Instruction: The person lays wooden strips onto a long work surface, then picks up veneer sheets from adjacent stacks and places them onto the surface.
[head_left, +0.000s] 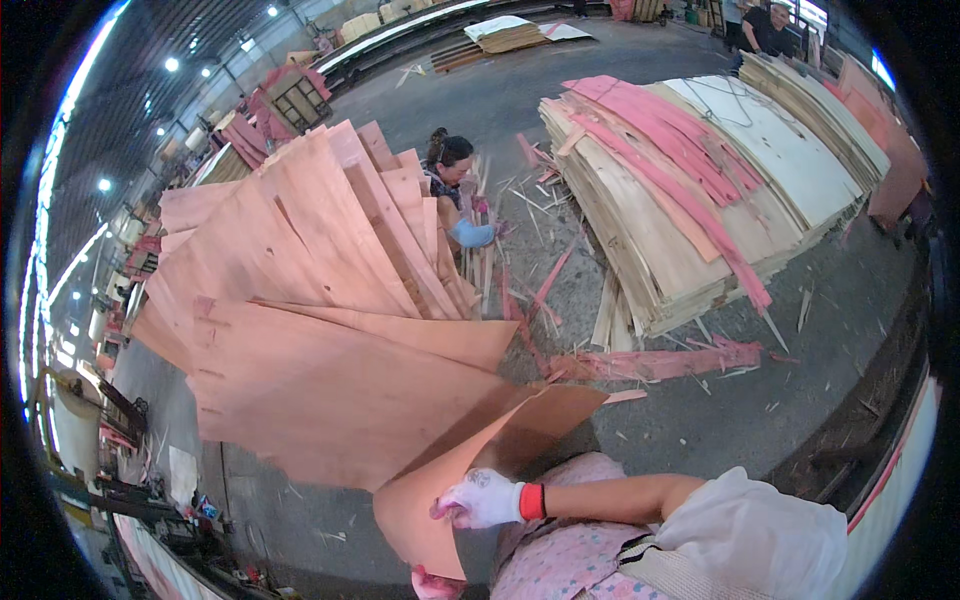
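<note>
A large sheet of pinkish-orange wood veneer (300, 380) reaches from the far left pile toward me, its near end bent and curled up. My right hand (487, 498), in a white glove with a red cuff, is closed on the curled near edge. Lower down, at the picture's bottom, my left hand (437, 584) in a pink-stained glove pinches the sheet's lowest corner; part of that hand is cut off. Behind the sheet stands a fanned, leaning pile of similar veneer sheets (290, 230).
A crouching person (455, 190) works beside the pile, among scattered wood strips (540, 200). At the right stands a tall stack of pale veneer (620, 220) topped with pink strips (660, 135). Torn pink veneer (660, 362) lies on the floor. Another person (768, 32) is far right.
</note>
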